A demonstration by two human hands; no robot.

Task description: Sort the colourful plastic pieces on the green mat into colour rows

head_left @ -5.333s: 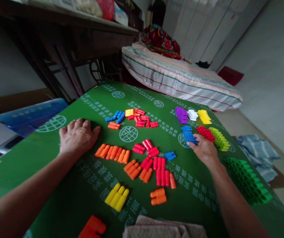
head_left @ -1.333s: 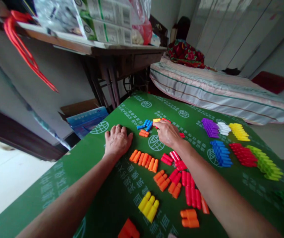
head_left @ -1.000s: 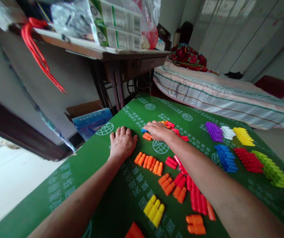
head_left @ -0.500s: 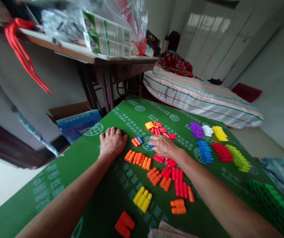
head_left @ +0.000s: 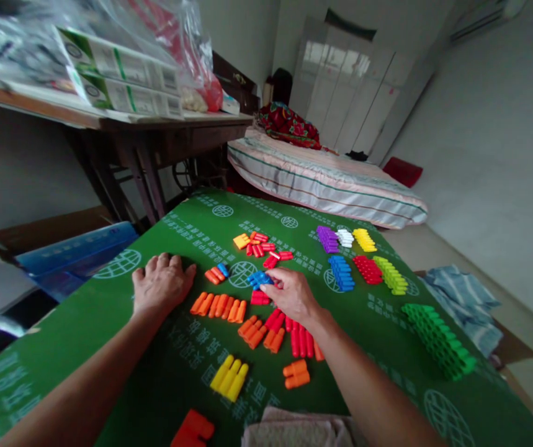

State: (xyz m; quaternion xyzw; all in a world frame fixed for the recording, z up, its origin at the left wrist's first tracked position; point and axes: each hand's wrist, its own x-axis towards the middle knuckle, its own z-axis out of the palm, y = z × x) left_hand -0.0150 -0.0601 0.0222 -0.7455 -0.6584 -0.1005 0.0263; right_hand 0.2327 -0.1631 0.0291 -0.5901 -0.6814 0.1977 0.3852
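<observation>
My left hand (head_left: 161, 284) lies palm down on the green board (head_left: 154, 366), fingers stretched out and holding nothing. To its right is a small joined piece of orange pegs (head_left: 213, 275) with a blue end. My right hand (head_left: 293, 295) pinches a cluster of blue plastic pegs (head_left: 259, 279) between thumb and fingers, low over the board's middle. Just below that cluster sits a red peg piece (head_left: 260, 298), partly hidden by the hand. A row of orange pegs (head_left: 219, 307) lies nearer to me, with more red pegs (head_left: 301, 340) beneath my right wrist.
Sorted purple (head_left: 327, 239), white, yellow, blue, red and lime blocks stand at the right, and a large green block (head_left: 438, 341) nearer. Yellow pegs (head_left: 229, 379) and a folded cloth (head_left: 294, 428) lie in front. Beyond are a cluttered desk (head_left: 154, 130) and a bed (head_left: 322, 177).
The view has swung to the right. My right hand has drawn back a little, and the blue pegs in its grip show more fully. My left hand stays flat on the board.
</observation>
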